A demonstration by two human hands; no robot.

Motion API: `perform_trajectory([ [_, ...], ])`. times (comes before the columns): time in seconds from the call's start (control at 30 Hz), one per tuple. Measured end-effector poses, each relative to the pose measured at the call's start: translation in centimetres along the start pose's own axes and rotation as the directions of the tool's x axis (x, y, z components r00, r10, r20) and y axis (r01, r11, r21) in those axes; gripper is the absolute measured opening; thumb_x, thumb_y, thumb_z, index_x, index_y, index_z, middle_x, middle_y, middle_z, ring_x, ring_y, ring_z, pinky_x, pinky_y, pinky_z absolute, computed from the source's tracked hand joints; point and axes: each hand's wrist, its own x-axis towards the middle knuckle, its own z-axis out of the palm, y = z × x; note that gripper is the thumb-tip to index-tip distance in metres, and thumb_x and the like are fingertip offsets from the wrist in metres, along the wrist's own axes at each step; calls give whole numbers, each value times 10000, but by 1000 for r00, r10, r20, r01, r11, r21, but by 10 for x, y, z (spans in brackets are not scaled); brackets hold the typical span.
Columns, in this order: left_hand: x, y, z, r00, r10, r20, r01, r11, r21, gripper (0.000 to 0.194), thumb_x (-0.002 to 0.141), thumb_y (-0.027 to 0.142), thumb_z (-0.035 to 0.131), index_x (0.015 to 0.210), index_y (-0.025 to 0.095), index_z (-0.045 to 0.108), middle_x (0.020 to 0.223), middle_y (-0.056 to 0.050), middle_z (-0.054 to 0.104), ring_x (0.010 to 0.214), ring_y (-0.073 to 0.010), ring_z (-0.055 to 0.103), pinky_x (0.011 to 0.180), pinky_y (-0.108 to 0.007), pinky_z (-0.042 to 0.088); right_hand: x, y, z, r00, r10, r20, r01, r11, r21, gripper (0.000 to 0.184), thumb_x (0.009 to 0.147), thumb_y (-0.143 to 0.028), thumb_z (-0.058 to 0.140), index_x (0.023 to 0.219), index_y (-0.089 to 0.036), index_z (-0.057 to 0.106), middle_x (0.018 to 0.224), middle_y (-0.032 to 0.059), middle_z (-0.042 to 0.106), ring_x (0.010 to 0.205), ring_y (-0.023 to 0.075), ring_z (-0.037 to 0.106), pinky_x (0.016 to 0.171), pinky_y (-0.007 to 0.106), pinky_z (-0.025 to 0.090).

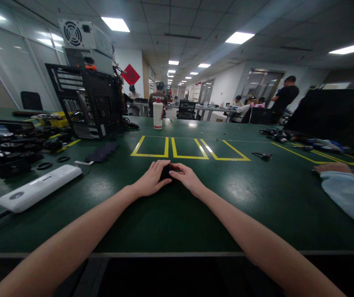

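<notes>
Both my hands meet around a small black object (165, 172) low over the green table, in front of the yellow tape marks. My left hand (152, 178) curls over it from the left, fingers on top and thumb along the near side. From the right, my right hand (185, 176) presses thumb and fingers against its edge. The fingers cover most of the object, so its kind cannot be made out.
A white power strip (40, 187) lies left, near black rings (44, 166) and an open computer case (86, 99). Beyond the tape outlines (150, 155) stands a white cup (157, 115). A dark small part (262, 156) lies right; another person's sleeve (347, 194) rests at the far right.
</notes>
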Motion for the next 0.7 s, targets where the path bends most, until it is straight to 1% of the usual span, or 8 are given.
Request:
perform_trajectory([
  [0.1, -1, 0, -1, 1000, 8, 4, -8, 1000, 2, 543, 778, 319, 513, 1245, 226, 251, 1198, -92, 391, 1107, -244, 390, 938, -458, 336, -1, 0, -1, 999, -28, 29, 27, 999, 41, 344, 648, -231, 630, 979, -182, 550, 986, 29, 574, 892, 146, 558, 862, 332, 407],
  [0.17, -2, 1, -1, 1000, 15, 6, -15, 1000, 9, 545, 782, 317, 507, 1250, 227, 243, 1205, -91, 388, 1112, -244, 386, 941, -462, 330, -2, 0, -1, 998, -55, 28, 54, 998, 45, 333, 658, -235, 625, 977, -178, 552, 980, 29, 580, 910, 144, 554, 876, 327, 402],
  [0.27, -2, 2, -2, 1000, 16, 14, -16, 1000, 23, 543, 791, 320, 492, 1258, 221, 232, 1217, -92, 380, 1121, -239, 377, 947, -453, 328, -3, -1, 1, 997, -74, 5, 74, 997, 12, 307, 691, -269, 595, 977, -166, 561, 975, 44, 588, 922, 145, 547, 880, 328, 403],
  [0.4, -3, 3, -1, 1000, 15, 9, -15, 999, 40, 543, 795, 319, 486, 1260, 214, 227, 1223, -93, 379, 1121, -237, 377, 943, -443, 332, -4, -3, 3, 995, -97, -28, 96, 995, -34, 326, 666, -261, 623, 973, -165, 573, 974, 49, 591, 908, 150, 552, 863, 329, 414],
  [0.57, -3, 4, -1, 1000, 13, 10, -14, 998, 54, 529, 803, 323, 474, 1260, 209, 232, 1228, -98, 379, 1114, -236, 387, 938, -436, 336, -4, -3, 1, 996, -72, -46, 69, 995, -65, 277, 729, -309, 547, 970, -179, 585, 951, 43, 599, 896, 152, 548, 848, 343, 418],
  [0.63, -3, 5, -2, 1000, 14, 13, -15, 998, 60, 537, 802, 328, 476, 1263, 210, 226, 1229, -99, 383, 1108, -235, 395, 931, -434, 341, -2, 0, 0, 997, -68, -39, 66, 996, -58, 274, 726, -293, 551, 973, -179, 582, 956, 42, 596, 899, 151, 546, 854, 343, 415],
  [0.7, -3, 5, -2, 1000, 19, 13, -20, 998, 66, 551, 798, 324, 485, 1266, 214, 217, 1233, -96, 386, 1114, -235, 392, 934, -438, 334, 0, 4, -1, 996, -91, -13, 90, 995, -29, 275, 710, -269, 573, 970, -180, 575, 965, 38, 590, 914, 148, 542, 872, 336, 406],
])
